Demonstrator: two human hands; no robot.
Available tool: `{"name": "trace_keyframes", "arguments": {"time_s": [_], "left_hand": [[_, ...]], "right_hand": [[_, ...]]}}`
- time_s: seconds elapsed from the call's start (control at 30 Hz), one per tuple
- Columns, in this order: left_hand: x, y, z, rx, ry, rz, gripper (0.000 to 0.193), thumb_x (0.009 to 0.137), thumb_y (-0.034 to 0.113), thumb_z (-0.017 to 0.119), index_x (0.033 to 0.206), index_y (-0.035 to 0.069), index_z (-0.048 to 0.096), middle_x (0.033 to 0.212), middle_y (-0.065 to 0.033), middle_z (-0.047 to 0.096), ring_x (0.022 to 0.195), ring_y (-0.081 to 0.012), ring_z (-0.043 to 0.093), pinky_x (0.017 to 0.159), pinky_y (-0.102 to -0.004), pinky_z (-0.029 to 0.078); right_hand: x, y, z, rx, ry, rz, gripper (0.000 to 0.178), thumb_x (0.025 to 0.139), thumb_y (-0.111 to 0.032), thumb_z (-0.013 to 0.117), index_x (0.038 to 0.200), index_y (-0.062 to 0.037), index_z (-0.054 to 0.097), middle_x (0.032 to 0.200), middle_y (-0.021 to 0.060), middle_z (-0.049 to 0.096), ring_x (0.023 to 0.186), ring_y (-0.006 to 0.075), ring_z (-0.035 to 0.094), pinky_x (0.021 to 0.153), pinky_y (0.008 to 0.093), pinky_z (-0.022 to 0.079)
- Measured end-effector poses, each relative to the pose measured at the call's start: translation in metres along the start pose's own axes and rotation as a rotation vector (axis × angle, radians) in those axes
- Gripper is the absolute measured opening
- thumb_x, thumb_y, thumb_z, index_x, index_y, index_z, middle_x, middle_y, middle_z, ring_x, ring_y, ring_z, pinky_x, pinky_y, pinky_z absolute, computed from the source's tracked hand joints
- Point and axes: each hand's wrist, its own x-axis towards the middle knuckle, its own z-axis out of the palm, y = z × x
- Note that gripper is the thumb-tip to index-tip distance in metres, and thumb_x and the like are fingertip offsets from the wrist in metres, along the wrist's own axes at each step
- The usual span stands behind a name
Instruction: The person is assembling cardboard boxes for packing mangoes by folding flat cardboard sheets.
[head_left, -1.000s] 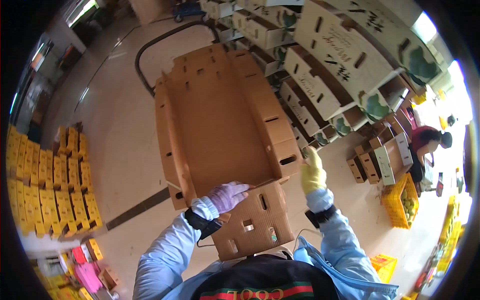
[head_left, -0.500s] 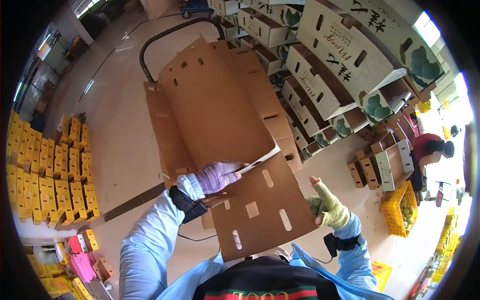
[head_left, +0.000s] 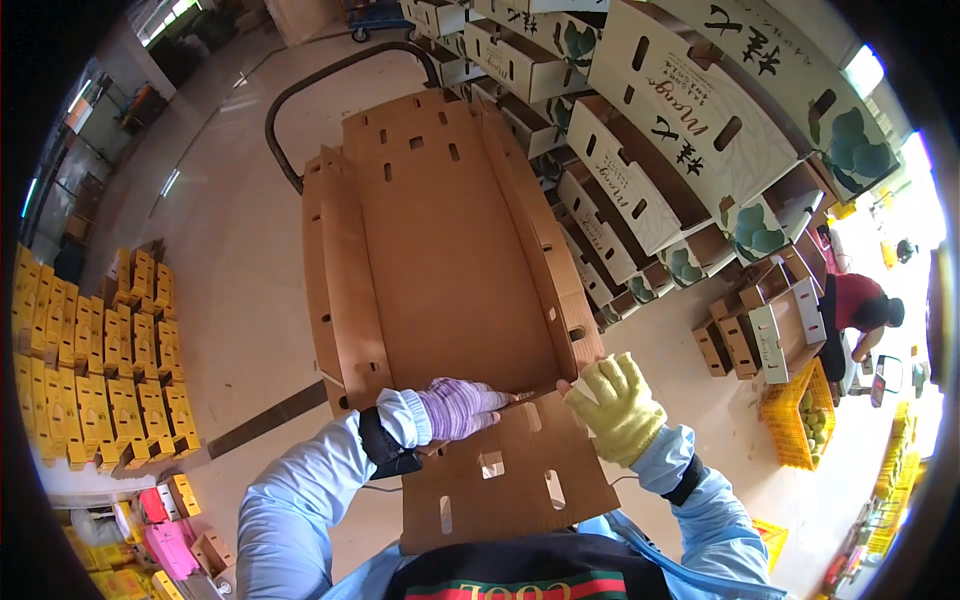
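A brown cardboard carton (head_left: 450, 270) lies partly folded in front of me, its long side walls raised at left and right. Its near end flap (head_left: 520, 500), pierced with slots, extends toward my chest. My left hand (head_left: 458, 408), in a purple striped fingerless glove, is closed on the cardboard at the near fold, fingertips pointing right. At the near right corner is my right hand (head_left: 615, 410), in a yellow-green fingerless glove, its thumb against the cardboard edge and its other fingers bent; their tips are partly hidden.
Printed white cartons (head_left: 690, 125) are stacked close by on the right. A curved dark handle (head_left: 275, 125) rises beyond the carton. Yellow boxes (head_left: 95, 350) stand at left. A person (head_left: 860, 310) bends near a yellow crate of round produce (head_left: 790, 425) at far right.
The carton has straightened, and its right side wall now stands upright. My right hand has moved up and left from the flap's outer edge to the near right corner. My left hand stays at the fold.
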Motion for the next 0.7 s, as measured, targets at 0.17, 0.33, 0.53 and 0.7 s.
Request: {"name": "trace_keyframes", "arguments": {"time_s": [0.17,0.33,0.53,0.7], "left_hand": [[-0.023,-0.035,-0.014,0.161,0.774,-0.167,0.032,0.076,0.020,0.066,0.106,0.009,0.063,0.106,-0.0158,0.059,0.102,-0.0355,0.055,0.089,-0.0467,0.045],[-0.190,-0.157,0.073,-0.807,1.003,-0.929,0.067,0.094,0.056,0.041,0.137,0.006,0.041,0.128,-0.0130,0.056,0.115,-0.0260,0.055,0.091,-0.0363,0.048],[-0.115,-0.033,0.078,-1.814,1.273,-0.427,0.054,0.094,0.037,0.053,0.141,0.014,0.040,0.125,-0.0043,0.054,0.106,-0.0159,0.055,0.094,-0.0350,0.047],[-0.118,-0.032,0.098,-1.061,0.939,-0.296,0.074,0.087,0.008,0.062,0.149,0.010,0.022,0.134,-0.0100,0.047,0.114,-0.0150,0.050,0.095,-0.0287,0.044]], "right_hand": [[-0.005,0.021,0.039,0.098,0.004,0.109,0.044,0.068,-0.009,0.064,0.111,-0.0002,0.062,0.123,0.0197,0.054,0.106,0.0381,0.055,0.092,0.0487,0.044],[-0.002,0.013,0.048,0.213,0.098,0.051,0.043,0.068,-0.007,0.064,0.110,0.0028,0.061,0.126,0.0224,0.052,0.111,0.0401,0.055,0.095,0.0484,0.045],[-0.012,0.032,0.070,0.232,0.204,-0.044,0.038,0.067,-0.002,0.064,0.104,0.0045,0.062,0.112,0.0196,0.059,0.100,0.0358,0.060,0.089,0.0447,0.049],[0.002,0.065,0.074,0.411,0.217,-0.254,0.041,0.070,-0.005,0.072,0.109,0.0022,0.060,0.099,0.0162,0.062,0.086,0.0302,0.064,0.071,0.0364,0.056]]}}
